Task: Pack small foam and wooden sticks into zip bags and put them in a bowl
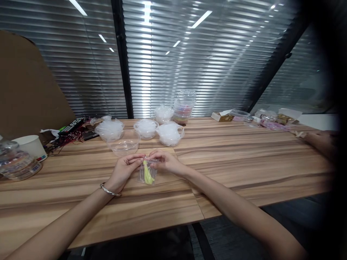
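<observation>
A small clear plastic bag (148,173) with a yellow-green item inside hangs between my hands, just above the wooden table (217,159). My left hand (126,169) pinches its top left edge; a silver bracelet is on that wrist. My right hand (164,161) is closed on the top right edge of the same bag. Just beyond my hands stands an open clear round container (124,147). Behind it are several clear bowls filled with whitish bags, one of them a bowl (170,133) near my right hand.
Stacked clear tubs (184,104) stand by the window blinds. At the left are a white paper cup (31,147), clear jars, wires and a black remote (72,125). A small box (222,116) and plastic packages lie back right. Another person's hand (320,139) rests at the far right.
</observation>
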Action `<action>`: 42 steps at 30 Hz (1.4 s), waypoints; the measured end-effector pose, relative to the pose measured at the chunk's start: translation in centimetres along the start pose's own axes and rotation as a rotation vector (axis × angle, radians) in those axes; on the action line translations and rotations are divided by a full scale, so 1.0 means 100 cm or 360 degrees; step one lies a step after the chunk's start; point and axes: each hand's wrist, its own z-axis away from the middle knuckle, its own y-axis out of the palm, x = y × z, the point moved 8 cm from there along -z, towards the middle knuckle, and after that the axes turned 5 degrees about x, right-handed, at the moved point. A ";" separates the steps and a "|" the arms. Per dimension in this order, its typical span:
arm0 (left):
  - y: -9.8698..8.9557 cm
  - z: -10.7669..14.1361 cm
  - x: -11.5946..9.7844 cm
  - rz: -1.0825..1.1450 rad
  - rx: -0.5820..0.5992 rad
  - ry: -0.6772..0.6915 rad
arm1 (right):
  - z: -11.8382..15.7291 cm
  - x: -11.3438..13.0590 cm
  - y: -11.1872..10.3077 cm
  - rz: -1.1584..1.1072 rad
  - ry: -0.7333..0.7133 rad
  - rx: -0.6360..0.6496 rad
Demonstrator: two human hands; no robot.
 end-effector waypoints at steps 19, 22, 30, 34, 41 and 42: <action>-0.003 -0.004 0.003 0.0169 -0.0003 -0.0031 | 0.001 -0.007 0.007 0.0016 -0.0041 -0.0144; -0.002 -0.003 0.000 0.0106 0.0005 0.0005 | 0.003 0.004 0.009 0.0226 -0.0080 -0.0068; -0.005 -0.002 -0.002 -0.0031 -0.0054 0.0047 | 0.005 0.017 0.012 0.0390 -0.0103 0.0075; -0.005 -0.001 -0.004 -0.0017 -0.0066 0.0072 | 0.003 0.014 0.009 0.0334 -0.0065 0.0071; -0.004 0.001 -0.007 -0.0023 -0.0082 0.0089 | 0.004 0.016 0.009 0.0254 -0.0041 0.0095; -0.004 0.001 -0.007 -0.0020 -0.0081 0.0091 | 0.004 0.017 0.010 0.0243 -0.0034 0.0106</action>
